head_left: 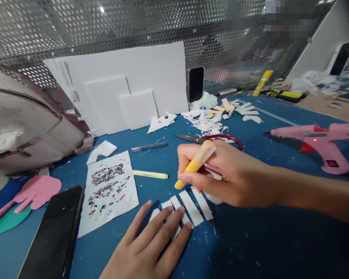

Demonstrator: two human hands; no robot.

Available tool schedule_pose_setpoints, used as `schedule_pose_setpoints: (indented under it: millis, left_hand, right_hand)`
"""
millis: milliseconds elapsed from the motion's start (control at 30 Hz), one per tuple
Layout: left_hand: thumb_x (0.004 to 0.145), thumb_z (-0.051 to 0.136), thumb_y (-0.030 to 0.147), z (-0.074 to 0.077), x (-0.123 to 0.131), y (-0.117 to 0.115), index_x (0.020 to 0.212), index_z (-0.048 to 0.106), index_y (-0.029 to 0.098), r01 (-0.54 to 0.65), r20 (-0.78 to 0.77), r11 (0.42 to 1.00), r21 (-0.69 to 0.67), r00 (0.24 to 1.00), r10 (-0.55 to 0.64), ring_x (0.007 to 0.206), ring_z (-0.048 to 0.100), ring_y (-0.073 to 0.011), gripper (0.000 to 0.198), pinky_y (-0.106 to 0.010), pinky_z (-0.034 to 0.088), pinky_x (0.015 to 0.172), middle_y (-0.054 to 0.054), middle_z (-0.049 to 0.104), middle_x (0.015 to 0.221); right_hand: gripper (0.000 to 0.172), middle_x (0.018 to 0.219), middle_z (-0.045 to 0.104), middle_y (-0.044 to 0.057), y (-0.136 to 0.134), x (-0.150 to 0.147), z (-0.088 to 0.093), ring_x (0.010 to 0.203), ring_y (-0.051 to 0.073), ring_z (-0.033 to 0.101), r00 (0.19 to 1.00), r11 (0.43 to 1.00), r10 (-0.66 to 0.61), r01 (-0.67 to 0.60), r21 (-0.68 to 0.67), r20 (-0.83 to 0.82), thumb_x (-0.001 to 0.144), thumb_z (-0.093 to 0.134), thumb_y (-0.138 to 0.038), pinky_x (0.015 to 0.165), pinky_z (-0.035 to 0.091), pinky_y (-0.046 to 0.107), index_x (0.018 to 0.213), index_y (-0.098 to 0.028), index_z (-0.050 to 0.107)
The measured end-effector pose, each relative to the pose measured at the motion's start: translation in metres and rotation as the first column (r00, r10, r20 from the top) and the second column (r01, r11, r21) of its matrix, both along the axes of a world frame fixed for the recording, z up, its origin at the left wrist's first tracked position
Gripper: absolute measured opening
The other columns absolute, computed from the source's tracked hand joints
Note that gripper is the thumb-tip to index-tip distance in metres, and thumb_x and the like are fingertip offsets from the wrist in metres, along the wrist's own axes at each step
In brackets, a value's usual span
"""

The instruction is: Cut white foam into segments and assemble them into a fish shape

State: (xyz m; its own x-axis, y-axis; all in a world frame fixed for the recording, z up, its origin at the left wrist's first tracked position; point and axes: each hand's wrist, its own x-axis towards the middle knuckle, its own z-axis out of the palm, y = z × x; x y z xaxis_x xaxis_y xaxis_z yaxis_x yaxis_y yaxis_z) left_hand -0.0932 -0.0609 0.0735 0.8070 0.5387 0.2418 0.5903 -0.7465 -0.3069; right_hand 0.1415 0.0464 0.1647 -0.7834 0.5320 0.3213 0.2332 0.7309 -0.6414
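Note:
My right hand [235,174] grips a stubby yellow marker [193,166] with a see-through end pointing up. Its lower end hovers close above several white strips [190,208] that lie side by side on the blue table. Fingers spread, my left hand [157,244] rests flat with its fingertips on the strips at the left. Below my right palm a pink stick-like piece [213,169] and a rounded white piece [214,197] show in part. Just beyond that hand lie scissors [192,138] with red handles, partly covered by it.
A pink glue gun [314,141] with a red light lies at right. Left are a sheet [110,217] with glittery bits, a pale yellow pen [149,174], a dark phone [54,232] and a bag [26,124]. White boards [163,69] and scraps [205,122] are behind.

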Motion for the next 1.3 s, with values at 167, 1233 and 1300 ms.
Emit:
schedule_pose_setpoints:
  millis: [167, 1233, 1300]
  left_hand:
    - [0.106, 0.029, 0.046, 0.003, -0.002, 0.001, 0.148, 0.042, 0.023, 0.035, -0.014, 0.999, -0.023, 0.999, -0.036, 0.139, 0.038, -0.0218, 0.049, -0.050, -0.005, 0.124, -0.002, 0.045, 0.152]
    - [0.106, 0.036, 0.025, -0.004, -0.001, -0.003, 0.149, 0.041, 0.026, -0.025, 0.058, 0.999, -0.039, 0.998, 0.027, 0.135, 0.040, -0.0221, 0.043, -0.049, 0.000, 0.124, 0.002, 0.054, 0.144]
    - [0.106, 0.035, 0.025, -0.004, -0.002, -0.003, 0.148, 0.042, 0.026, -0.024, 0.063, 0.999, -0.045, 0.998, 0.027, 0.135, 0.040, -0.0222, 0.043, -0.050, -0.001, 0.124, 0.003, 0.055, 0.143]
  right_hand:
    - [0.019, 0.074, 0.053, -0.003, -0.003, -0.004, -0.009, 0.056, 0.006, 0.044, 0.998, 0.996, 0.014, -0.008, -0.094, 0.067, 0.099, 0.050, -0.022, 0.059, 0.031, 0.023, 0.082, -0.014, 0.056]
    - [0.019, 0.065, 0.053, -0.002, -0.011, -0.014, -0.018, 0.059, 0.012, 0.043, 0.947, 0.995, 0.020, 0.012, -0.098, 0.322, 0.099, 0.047, -0.027, 0.060, 0.026, 0.029, 0.083, -0.018, 0.047]
    - [0.018, 0.065, 0.051, -0.003, -0.010, -0.013, -0.018, 0.059, 0.012, 0.043, 0.950, 0.995, 0.025, 0.006, -0.101, 0.310, 0.099, 0.048, -0.027, 0.060, 0.026, 0.028, 0.084, -0.019, 0.046]
